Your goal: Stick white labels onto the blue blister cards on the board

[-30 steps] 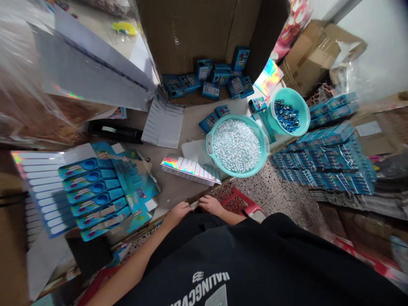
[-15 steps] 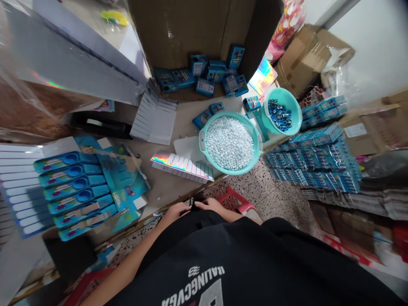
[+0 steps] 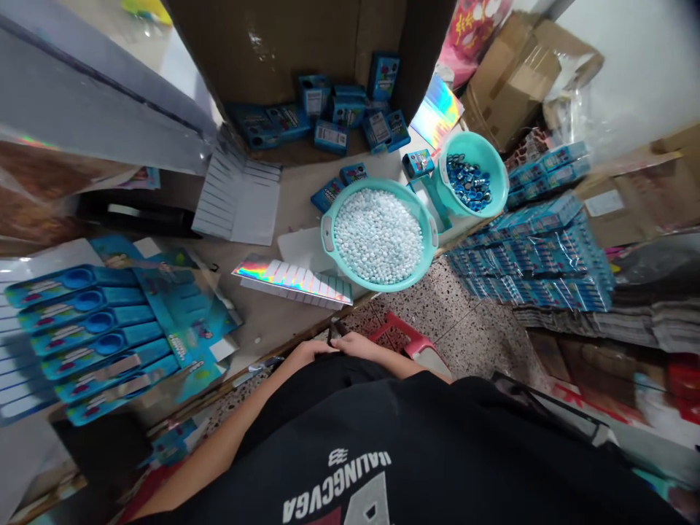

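Observation:
Both hands are close together at my lap, below the table's front edge. My left hand is closed, its fingers curled and partly hidden by the black shirt. Beside it on the right, my right hand is also closed, thumb toward the left hand. A small dark thing shows between the two; what it is I cannot make out. Above the hands, a turquoise basin full of small white pellets stands at the table edge. A folded card strip with a shiny rainbow face lies to its left.
A smaller turquoise bowl holds blue metallic pieces. Blue printed boxes lie in an open carton. Blue trays with round wells are at left. Wrapped blue packs are stacked at right, near a red stool.
The view has shifted, so the table and its contents appear farther left and slightly higher. My hands stay together at my lap, nearly unmoved.

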The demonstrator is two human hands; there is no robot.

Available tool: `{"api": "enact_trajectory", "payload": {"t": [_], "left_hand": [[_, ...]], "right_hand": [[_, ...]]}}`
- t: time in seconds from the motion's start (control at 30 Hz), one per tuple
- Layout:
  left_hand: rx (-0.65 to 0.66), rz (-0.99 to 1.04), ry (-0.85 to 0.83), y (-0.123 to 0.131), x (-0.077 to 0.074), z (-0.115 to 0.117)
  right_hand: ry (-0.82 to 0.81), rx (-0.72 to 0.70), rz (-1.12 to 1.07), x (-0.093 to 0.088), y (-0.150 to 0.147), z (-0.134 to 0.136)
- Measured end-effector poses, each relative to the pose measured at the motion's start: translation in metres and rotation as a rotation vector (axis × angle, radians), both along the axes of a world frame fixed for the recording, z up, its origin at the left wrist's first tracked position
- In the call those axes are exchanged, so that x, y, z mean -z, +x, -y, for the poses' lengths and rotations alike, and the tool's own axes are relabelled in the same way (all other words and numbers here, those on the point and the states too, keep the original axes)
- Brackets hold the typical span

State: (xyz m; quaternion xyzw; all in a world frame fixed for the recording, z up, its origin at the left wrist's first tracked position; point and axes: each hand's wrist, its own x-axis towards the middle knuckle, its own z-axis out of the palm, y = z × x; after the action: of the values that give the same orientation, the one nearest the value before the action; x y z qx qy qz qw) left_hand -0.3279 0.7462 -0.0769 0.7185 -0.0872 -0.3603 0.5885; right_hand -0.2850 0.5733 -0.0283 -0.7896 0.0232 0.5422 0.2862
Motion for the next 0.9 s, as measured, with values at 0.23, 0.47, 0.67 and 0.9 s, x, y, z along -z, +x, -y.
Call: {"api": "enact_trajectory", "payload": {"t": [0.23, 0.47, 0.67, 0.9], "left_hand": [[-0.146, 0.07, 0.222, 0.027, -0.015, -0.01], [-0.178, 0.122, 0.252, 0.055, -0.017, -0.002], [-0.249, 0.041, -0.015, 0.061, -0.05, 0.01], [-0.589, -0.112, -0.041, 0.056, -0.085, -0.014]], "right_hand": [[-0.027, -0.09, 0.137, -0.032, 0.012, 0.037], [-0.054, -0.171, 0.393, -0.066, 0.019, 0.086], [0.144, -0.283, 0.646, -0.048, 0.027, 0.042], [0.51, -0.263, 0.713, -0.066, 0.059, 0.0]]}}
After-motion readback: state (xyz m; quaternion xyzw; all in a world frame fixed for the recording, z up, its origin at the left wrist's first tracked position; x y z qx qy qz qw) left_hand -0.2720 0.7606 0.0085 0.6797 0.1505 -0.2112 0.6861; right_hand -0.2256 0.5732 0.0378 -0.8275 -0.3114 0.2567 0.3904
